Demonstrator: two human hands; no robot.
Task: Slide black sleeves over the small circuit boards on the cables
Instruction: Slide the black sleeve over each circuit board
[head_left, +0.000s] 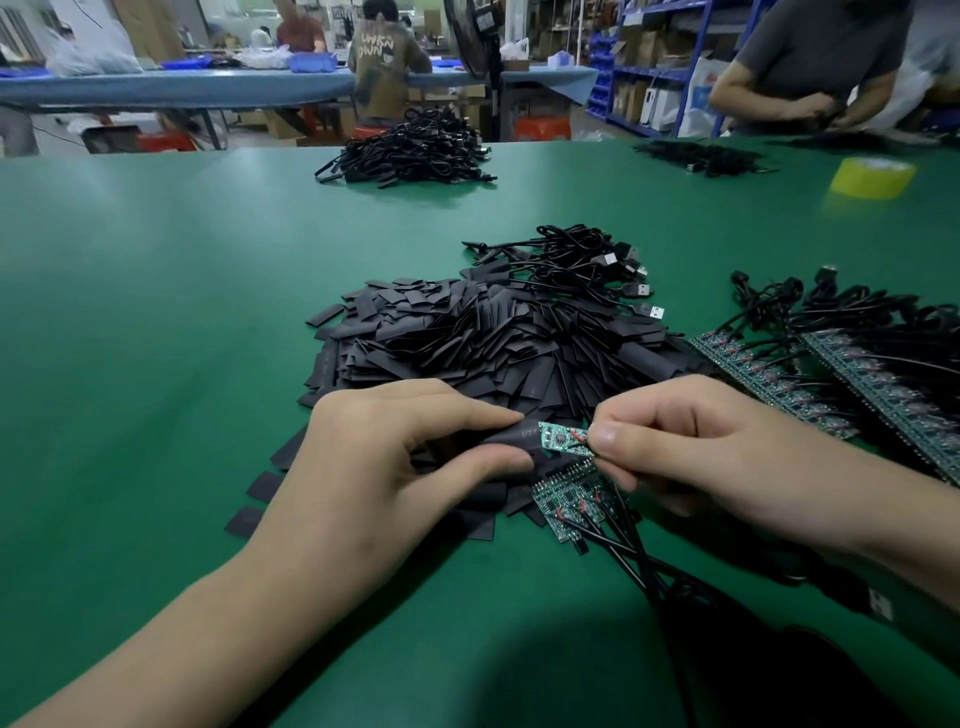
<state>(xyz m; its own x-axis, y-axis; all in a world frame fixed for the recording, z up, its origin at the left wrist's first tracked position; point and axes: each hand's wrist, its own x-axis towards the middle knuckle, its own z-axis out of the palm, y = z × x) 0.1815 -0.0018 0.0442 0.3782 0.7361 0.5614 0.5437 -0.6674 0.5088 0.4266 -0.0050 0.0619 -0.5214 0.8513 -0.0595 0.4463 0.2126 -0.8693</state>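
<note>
**Black sleeve mouth meets green board**

Head view: a matte black sleeve (511, 439) is pinched between thumb and forefinger of the left hand (395, 447), its open end turned rightward. The small green circuit board (563, 441), stiff and studded, is pinched by the right hand (691, 447). Its long axis is lined up with the sleeve's, its tip at the mouth. Both are held over the desk (156, 312) near its front edge, before the heap of sleeves (493, 343).

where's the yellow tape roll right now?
Head view, far right of the green table: the yellow tape roll sits just right of a small black cable pile, near the table's far edge.
</note>
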